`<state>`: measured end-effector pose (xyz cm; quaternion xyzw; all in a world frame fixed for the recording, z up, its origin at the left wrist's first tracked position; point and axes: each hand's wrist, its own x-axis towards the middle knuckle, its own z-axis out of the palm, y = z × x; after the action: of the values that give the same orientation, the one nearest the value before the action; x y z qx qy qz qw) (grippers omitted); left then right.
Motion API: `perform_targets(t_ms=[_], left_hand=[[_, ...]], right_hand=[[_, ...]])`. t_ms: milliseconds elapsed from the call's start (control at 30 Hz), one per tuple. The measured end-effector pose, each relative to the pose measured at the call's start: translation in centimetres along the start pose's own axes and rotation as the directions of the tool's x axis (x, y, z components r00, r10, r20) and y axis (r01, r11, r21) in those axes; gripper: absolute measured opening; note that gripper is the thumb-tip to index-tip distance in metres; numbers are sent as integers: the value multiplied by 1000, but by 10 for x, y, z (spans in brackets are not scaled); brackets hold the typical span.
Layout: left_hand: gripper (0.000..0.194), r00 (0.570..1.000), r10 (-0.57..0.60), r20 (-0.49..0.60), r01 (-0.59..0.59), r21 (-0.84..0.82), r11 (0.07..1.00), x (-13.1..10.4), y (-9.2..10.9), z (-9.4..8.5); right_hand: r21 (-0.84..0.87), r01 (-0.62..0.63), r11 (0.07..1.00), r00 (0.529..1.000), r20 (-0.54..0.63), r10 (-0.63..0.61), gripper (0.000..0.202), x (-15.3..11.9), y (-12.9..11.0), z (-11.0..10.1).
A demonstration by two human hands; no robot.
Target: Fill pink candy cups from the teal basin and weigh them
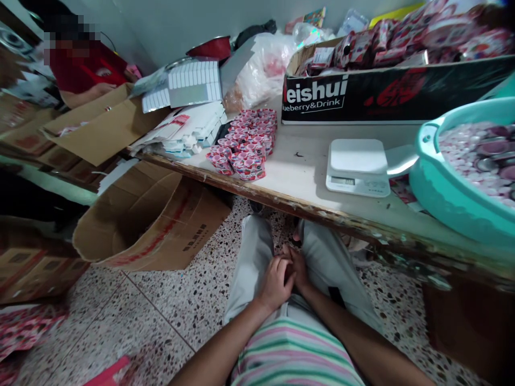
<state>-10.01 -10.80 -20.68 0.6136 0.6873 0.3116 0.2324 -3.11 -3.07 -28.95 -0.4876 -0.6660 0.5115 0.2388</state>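
Both hands in lap, below bench (301, 171) level: left hand (277, 281) laid partly over right hand (296, 268). Fingers loosely curled and overlapping; nothing seen pinched, but cannot tell whether spread or pressed together underneath. Printed cups (251, 163) in a tight cluster at the front edge, left of the digital scale (356, 158).

Risks, as judged: cups likely to topple or drop into the open cardboard carton (193, 230) below if caught by a sleeve or rising knee. Scale reading liable to drift if nudged by the teal basin (428, 161), close on its right. Small pieces apt to spill if basin tipped; printed packs apt to slide off if black carton (386, 94) jolted.

Materials: cups glossy, red-and-white outside, pink inside, round-mouthed. Scale smooth white, square-topped. Basin curved, thick-rimmed, apparently plastic. Bench edge chipped, rough; top pale and flat. Floor (161, 311) speckled, hard-looking.
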Motion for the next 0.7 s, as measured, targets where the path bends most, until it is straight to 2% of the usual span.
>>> perform_targets(t_ms=[200,333,433,500,567,667,700], left_hand=[[5,1000,-24,19,24,14,1000,0,1,-3],[5,995,-26,-96,24,-24,999,0,4,-11],[7,981,-13,-192,10,-14,1000,9,8,-26],[8,972,15,-236,-8,29,1000,21,11,-41],[8,956,64,-286,-39,92,995,40,15,-57],[8,924,191,-330,-121,221,968,78,21,-80],[9,919,239,-315,-156,266,951,92,23,-88]], right_hand=[[39,3,999,1000,1,-3,55,0,-8,-4],[90,-11,996,1000,-23,14,58,0,-20,-10],[146,8,989,999,-49,-1,54,-9,-39,-24],[179,55,982,995,-88,-39,47,-19,-54,-44],[173,147,974,988,-75,-135,41,-32,-67,-74],[4,298,955,951,-82,-297,33,-50,-69,-133],[-68,334,940,924,-174,-341,29,-54,-65,-154]])
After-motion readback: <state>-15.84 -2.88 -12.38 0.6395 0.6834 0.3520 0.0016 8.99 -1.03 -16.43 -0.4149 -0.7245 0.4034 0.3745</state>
